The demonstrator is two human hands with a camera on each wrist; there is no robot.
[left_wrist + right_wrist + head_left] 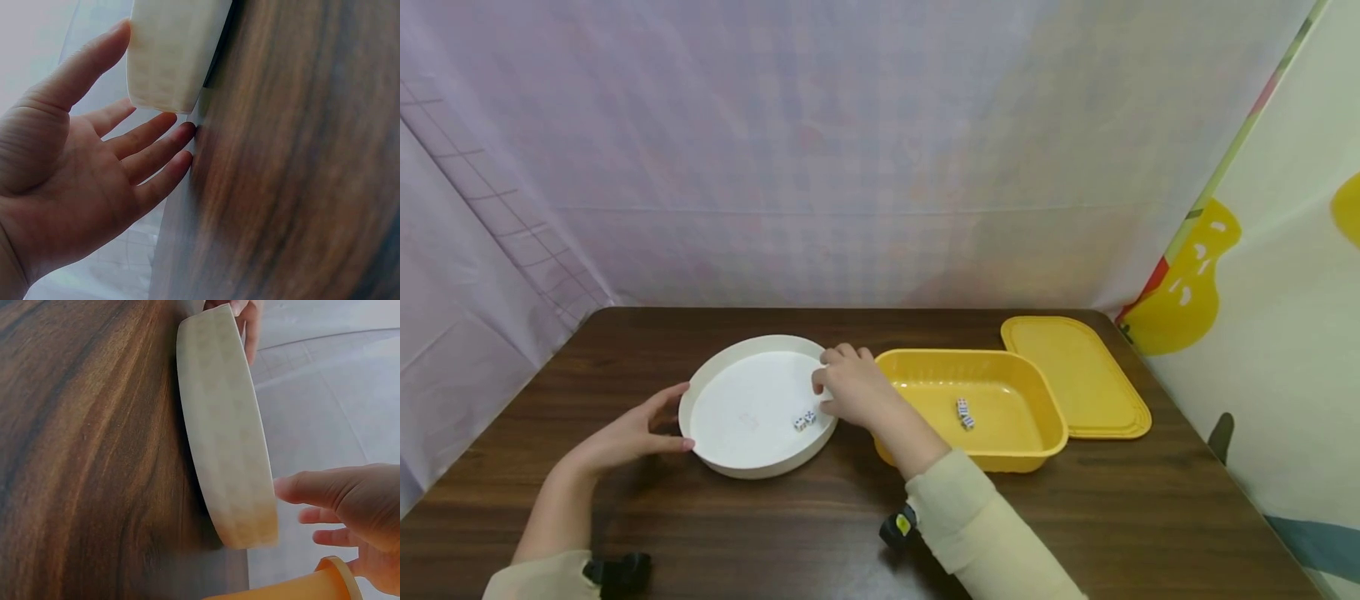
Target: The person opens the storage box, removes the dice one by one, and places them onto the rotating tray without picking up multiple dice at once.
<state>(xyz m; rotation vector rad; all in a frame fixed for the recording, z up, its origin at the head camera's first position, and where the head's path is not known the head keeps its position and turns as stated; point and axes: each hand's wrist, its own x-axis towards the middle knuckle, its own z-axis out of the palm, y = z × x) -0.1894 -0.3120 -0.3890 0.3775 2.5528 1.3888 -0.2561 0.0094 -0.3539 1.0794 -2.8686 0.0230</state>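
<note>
A round white tray [741,417] lies on the table, with a few small white dice [805,421] near its right side. My left hand [628,437] is at the tray's left edge. In the left wrist view its thumb touches the rim and its fingers spread below the side wall. Over the tray's right edge reaches my right hand [857,387], fingers loosely bent, close to the dice. In the right wrist view, the thumb of that hand [356,500] is at the tray's rim and nothing shows between thumb and fingers.
A yellow rectangular tub [1052,417] stands right of the tray, partly behind my right forearm, with several dice [965,413] on its floor. Its flat yellow lid [1082,383] lies behind and to the right. Curtains hang along the table's back edge.
</note>
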